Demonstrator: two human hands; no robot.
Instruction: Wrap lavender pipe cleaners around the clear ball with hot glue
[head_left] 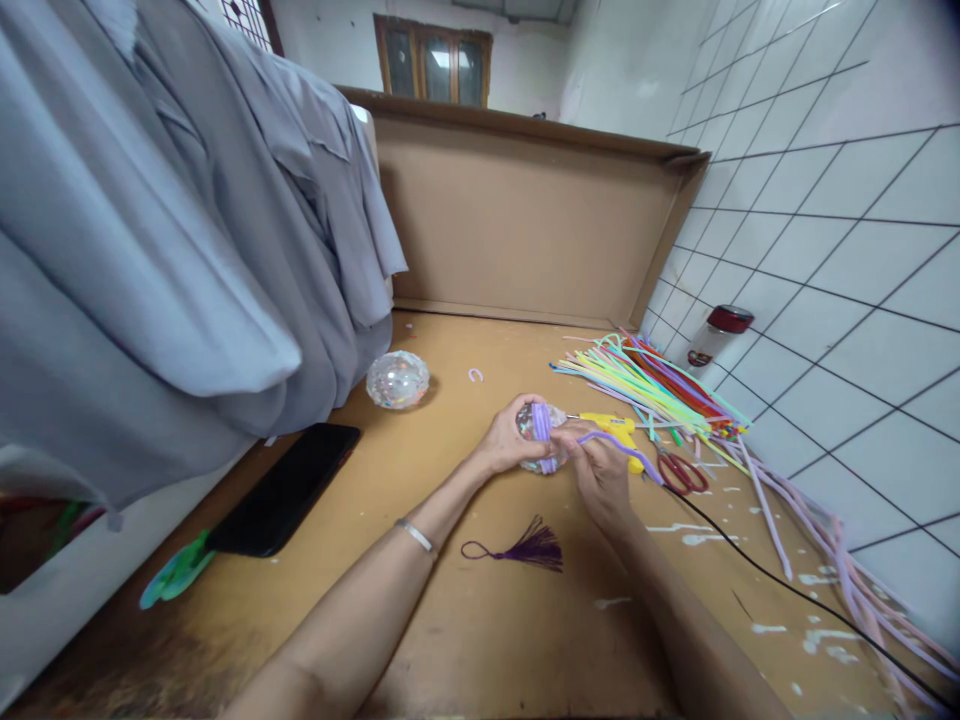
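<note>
My left hand [504, 440] is closed around a small clear faceted ball [556, 414], with the thumb on the near side. A light purple pipe cleaner [541, 422] wraps the ball in a band. Its loose tail bends out to the right past my right hand [601, 475], whose thumb and fingers pinch the pipe cleaner close to the ball. Part of the ball is hidden by the fingers. Just behind the right hand lies a yellow glue gun [611, 424], its nozzle pointing toward the ball. A dark purple tassel [534, 548] with a loop rests on the table below both hands.
Another clear ball [397, 380] stands at the left, beyond a black phone [289, 490]. Coloured pipe cleaners [637, 375], red-handled scissors [681, 472] and a black cord [750, 548] occupy the right side. A cardboard panel [517, 215] closes the back; grey cloth [225, 220] hangs left.
</note>
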